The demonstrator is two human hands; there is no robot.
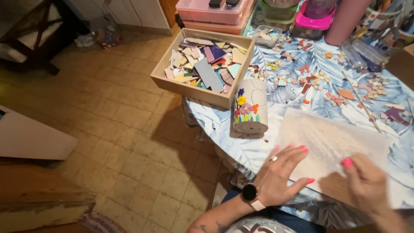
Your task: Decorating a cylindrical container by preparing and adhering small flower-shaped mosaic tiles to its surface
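Left hand point(282, 174) low in view, wrist bearing a dark round watch point(249, 192) on a pale strap, ring on one finger; palm down, fingers loosely spread, pink-nailed tips resting on the near left edge of a pale, dusty board point(332, 146). Right hand point(366, 183) just beside it, over the board's near edge; fingers curled together, one pink nail raised, whether anything is pinched cannot be told. Board lies flat on a round table covered by a blue leaf-patterned cloth point(215, 121), at the near side of it. Beyond the board's left corner, a pale cylinder point(251, 111) on its side, decorated with small coloured flower pieces. Behind that, at the table's edge, an open wooden box point(202, 64) full of flat tile fragments in many colours. Small mosaic chips point(315, 80) scattered across the cloth farther back; thin wooden stick point(361, 102) to the right of them. Pink plastic containers point(215, 13) at the far rim. Worn tiled floor point(120, 129) to the left.
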